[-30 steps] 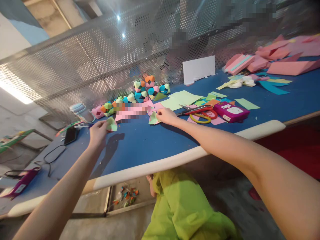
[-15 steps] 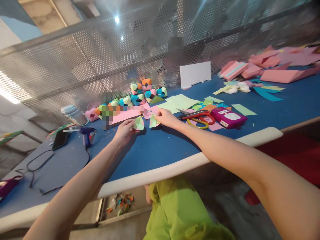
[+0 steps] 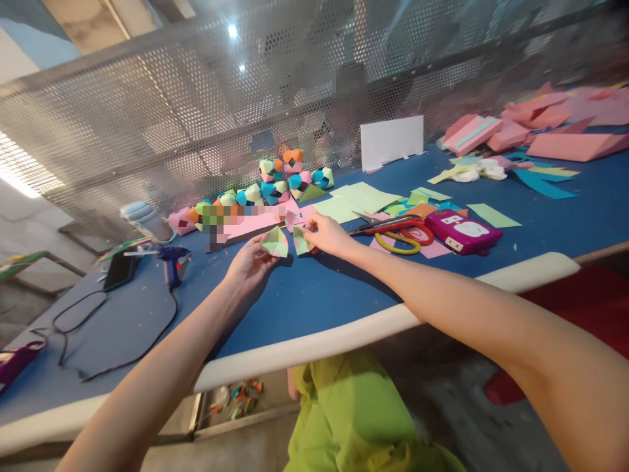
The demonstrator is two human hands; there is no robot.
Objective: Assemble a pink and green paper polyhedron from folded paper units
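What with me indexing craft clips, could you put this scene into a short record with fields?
Left hand: holds a folded green piece
Right hand: holds another green piece
Gap: the two pieces are apart
Surface: blue table
Left side: glue gun, dark phone
Right side: scissors, purple box
Behind hands: multicoloured paper models
Backdrop: perforated panel

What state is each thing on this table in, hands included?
Left hand: holding folded green paper
Right hand: pinching another folded piece
Glue gun: on the table, unheld
Phone: lying flat, screen dark
White card: standing upright
Paper balls: assembled, some stacked
Scissors: lying down, blade opening unclear
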